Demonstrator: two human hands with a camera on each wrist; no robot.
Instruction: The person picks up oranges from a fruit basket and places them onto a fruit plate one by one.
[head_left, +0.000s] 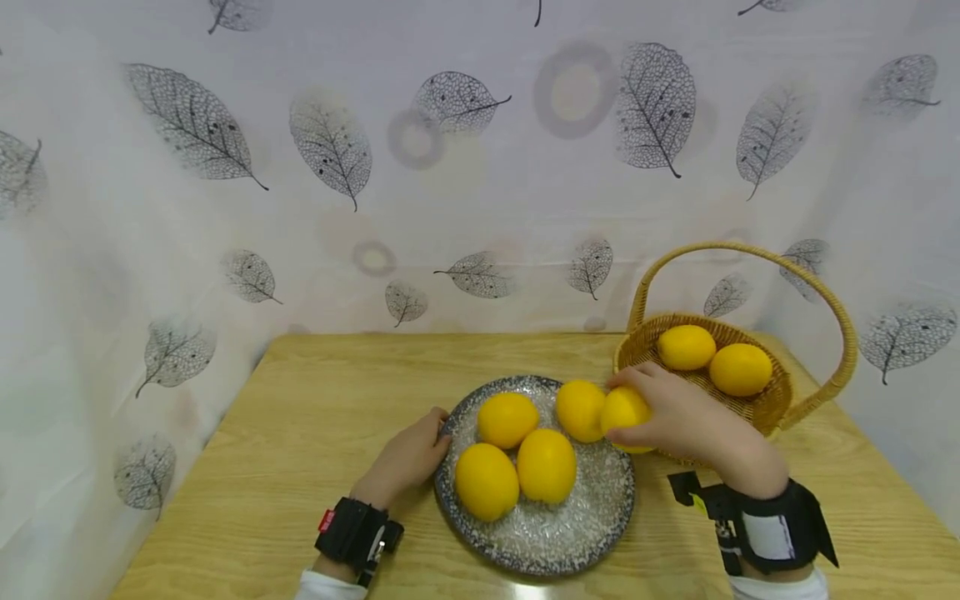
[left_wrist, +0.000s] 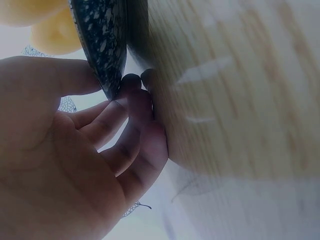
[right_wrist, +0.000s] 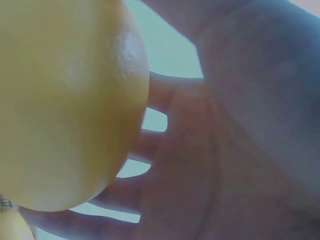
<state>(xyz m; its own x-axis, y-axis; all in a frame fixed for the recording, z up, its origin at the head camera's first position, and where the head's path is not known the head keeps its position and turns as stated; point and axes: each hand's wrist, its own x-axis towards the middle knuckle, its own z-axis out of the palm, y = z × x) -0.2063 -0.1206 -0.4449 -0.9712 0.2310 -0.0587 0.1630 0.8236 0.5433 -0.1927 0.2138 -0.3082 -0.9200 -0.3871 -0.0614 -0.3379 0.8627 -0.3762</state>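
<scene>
Work looked partway: four lemons (head_left: 547,467) sat on plate (head_left: 600,517), two lemons (head_left: 740,370) in basket (head_left: 768,408) at plate's two o'clock, one lemon (head_left: 624,407) not yet put down. Right hand (head_left: 682,408) gripped that one, fingers and thumb curled round, by plate's two-o'clock edge. Left hand (head_left: 405,454) pinched plate rim, ten o'clock. Most room on plate: three to six o'clock. Wide table (head_left: 322,400) at nine o'clock. Basket's edge sat close by; tall handle (head_left: 848,354) arched over it.
</scene>
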